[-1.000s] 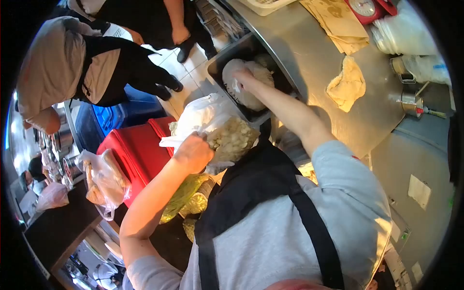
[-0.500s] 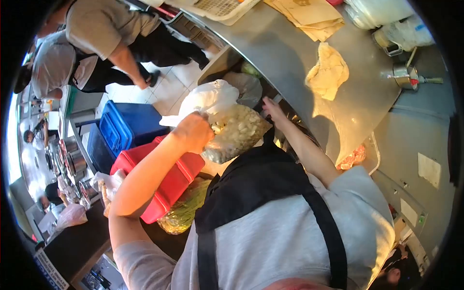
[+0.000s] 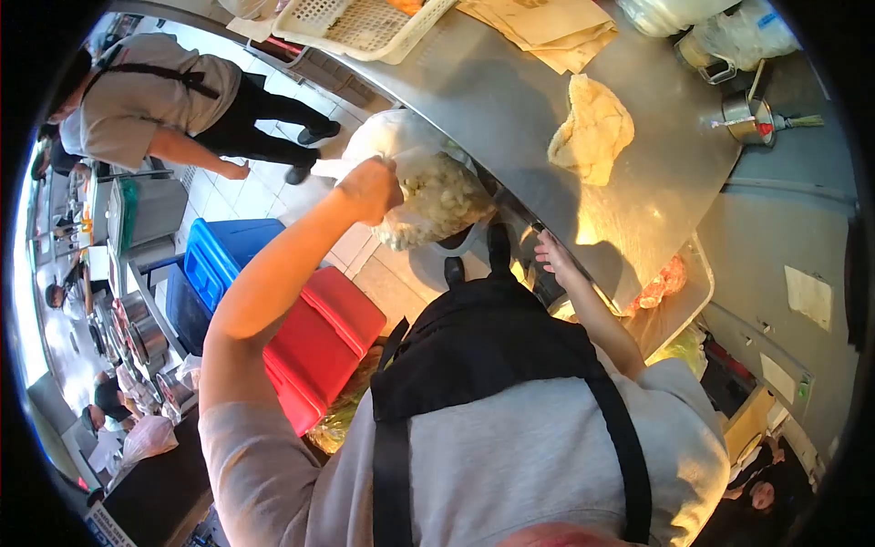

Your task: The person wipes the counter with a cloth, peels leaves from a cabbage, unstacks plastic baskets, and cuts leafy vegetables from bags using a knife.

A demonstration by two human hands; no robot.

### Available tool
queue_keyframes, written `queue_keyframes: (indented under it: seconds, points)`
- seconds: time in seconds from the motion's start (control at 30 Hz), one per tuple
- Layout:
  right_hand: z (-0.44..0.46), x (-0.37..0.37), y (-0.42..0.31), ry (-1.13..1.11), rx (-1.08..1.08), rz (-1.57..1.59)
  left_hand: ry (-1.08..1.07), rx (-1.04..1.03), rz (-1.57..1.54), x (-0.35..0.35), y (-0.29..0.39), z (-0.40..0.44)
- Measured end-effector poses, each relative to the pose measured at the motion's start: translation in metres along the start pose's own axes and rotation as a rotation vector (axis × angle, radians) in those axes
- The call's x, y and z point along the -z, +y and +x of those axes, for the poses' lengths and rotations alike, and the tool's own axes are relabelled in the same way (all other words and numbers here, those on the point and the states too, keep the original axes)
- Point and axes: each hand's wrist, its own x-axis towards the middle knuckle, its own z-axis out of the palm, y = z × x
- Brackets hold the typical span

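A clear plastic bag (image 3: 437, 196) full of pale, rounded pieces hangs from my left hand (image 3: 372, 190), whose fingers are wrapped round its gathered top. Behind that hand, the bag's upper part looks white and puffed up. My right hand (image 3: 553, 255) is beside the metal table's edge, fingers apart, with nothing in it. On the metal table (image 3: 510, 118) lies a crumpled yellowish cloth (image 3: 594, 132).
A red bin (image 3: 319, 346) and a blue bin (image 3: 228, 260) stand at the left. Another person (image 3: 164, 100) is on the tiled floor at the upper left. A white basket (image 3: 365, 27), brown paper (image 3: 551, 32) and a metal pot (image 3: 749, 118) are around the table.
My right hand has left the pale bag in the dark container and moved to the table's edge, opening. The bag stays in my left hand. The view has shifted and one co-worker has moved.
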Motion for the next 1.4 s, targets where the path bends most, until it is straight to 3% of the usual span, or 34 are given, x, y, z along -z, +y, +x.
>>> queue_keyframes:
  seconds: [0.17,0.23,0.37,0.47,0.6,0.77,0.83,1.0,1.03,1.13,1.23,1.3,1.4]
  points:
    - [-0.001,0.009,0.016,-0.013,0.023,-0.031,0.065,0.083,0.043,-0.059,-0.023,0.03]
    - [-0.003,0.013,0.019,0.007,0.0,-0.068,-0.043,0.074,0.242,-0.058,-0.005,0.055]
    - [-0.01,0.012,0.014,-0.065,0.006,-0.14,-0.114,-0.047,0.223,-0.063,0.013,0.101]
    - [-0.017,0.011,0.006,-0.046,0.038,-0.167,0.065,0.001,0.252,-0.081,0.015,0.126]
    - [-0.014,0.017,0.028,-0.049,0.057,-0.165,-0.096,-0.035,0.247,-0.062,0.03,0.109]
    - [-0.003,0.015,0.05,-0.095,-0.004,-0.24,0.034,-0.042,0.254,-0.056,0.024,0.108]
    - [-0.002,0.013,0.048,-0.113,0.004,-0.232,0.055,-0.036,0.252,-0.084,0.019,0.101]
    - [-0.004,0.017,0.039,-0.203,0.095,-0.265,-0.133,0.398,-0.118,-0.193,0.03,0.087]
    - [-0.001,0.017,0.038,-0.259,0.176,-0.275,-0.271,0.438,-0.176,-0.223,0.037,0.096]
    - [-0.007,0.008,0.023,-0.338,0.347,-0.344,-0.324,0.399,-0.166,-0.204,0.05,0.095]
    - [-0.029,-0.009,-0.011,-0.291,0.451,-0.624,-0.188,0.326,-0.292,-0.176,0.042,0.085]
    - [-0.043,-0.02,-0.036,-0.335,0.457,-0.664,0.13,0.287,-0.275,-0.174,0.041,0.086]
    - [-0.076,-0.037,-0.075,-0.341,0.532,-0.761,0.251,0.374,-0.357,-0.141,0.033,0.074]
